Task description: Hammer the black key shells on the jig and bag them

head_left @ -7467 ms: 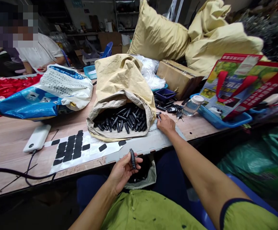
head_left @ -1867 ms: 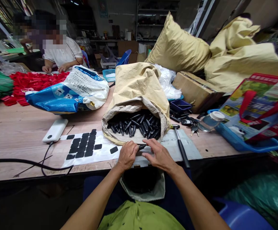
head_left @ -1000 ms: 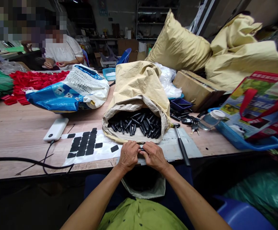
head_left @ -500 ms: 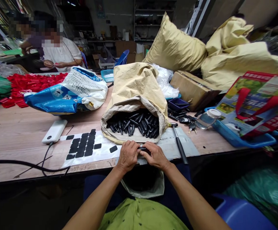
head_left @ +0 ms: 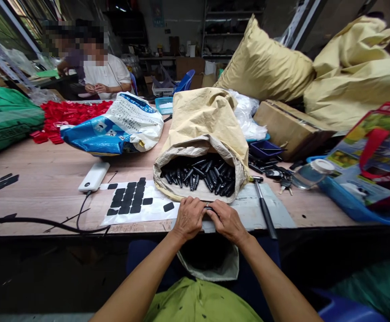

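At the table's front edge, my left hand (head_left: 190,218) and my right hand (head_left: 227,221) meet, both with fingers closed on one small black piece (head_left: 208,208) that is mostly hidden by them. Just beyond lies a beige sack (head_left: 208,112), its mouth facing me, with many black pointed parts (head_left: 201,175) inside. Below my hands, a second open sack (head_left: 226,267) hangs over my lap. Left of my hands, black rounded squares (head_left: 127,197) stick to a white sheet (head_left: 154,214). A hammer (head_left: 265,210) rests to the right.
A white power bank (head_left: 94,176) with a cable sits at left, near a blue-white bag (head_left: 114,129) and red parts (head_left: 70,116). Keys (head_left: 285,184), a clear jar (head_left: 312,174) and a blue tray (head_left: 345,205) are at right. Two people sit at back left.
The view has turned left, so everything appears farther right. My hands remain together on the black piece, which shows less between the fingers.
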